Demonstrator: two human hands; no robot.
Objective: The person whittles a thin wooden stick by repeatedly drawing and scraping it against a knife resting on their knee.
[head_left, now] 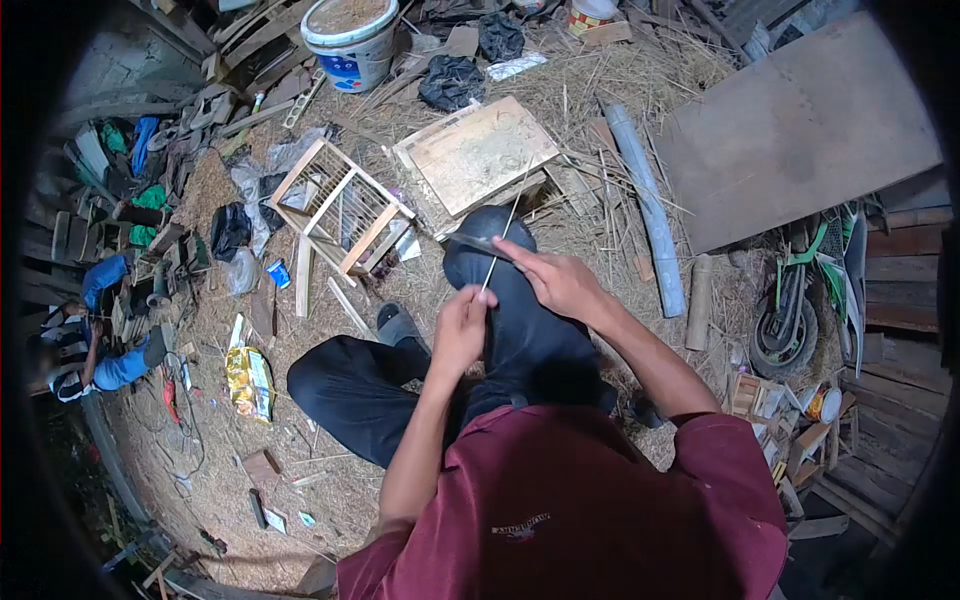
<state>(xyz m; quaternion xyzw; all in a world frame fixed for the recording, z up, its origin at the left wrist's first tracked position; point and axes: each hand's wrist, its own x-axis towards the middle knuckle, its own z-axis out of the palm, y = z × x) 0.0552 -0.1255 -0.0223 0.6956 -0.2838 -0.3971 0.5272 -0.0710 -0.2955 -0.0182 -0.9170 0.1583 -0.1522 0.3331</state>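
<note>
Over my raised knee [490, 225], my left hand [462, 328] pinches a thin pale stick [513, 212] that points up and away. My right hand [562, 288] grips a flat, dark blade [474, 242], which looks like a knife; its handle is hidden in the fingers. The blade lies across the stick, just above my left fingertips. Beyond the knee is a low wooden block or box with a pale board [485, 155] on top. To its left sits a small slatted wooden cage [340, 212] with thin bars.
Shavings and straw cover the ground. A white bucket [350, 70] stands at the back. On the right are a grey pole [648, 215], a large leaning board [800, 130] and a motorbike wheel [785, 335]. A yellow packet [248, 382] lies left; another person [120, 370] sits farther left.
</note>
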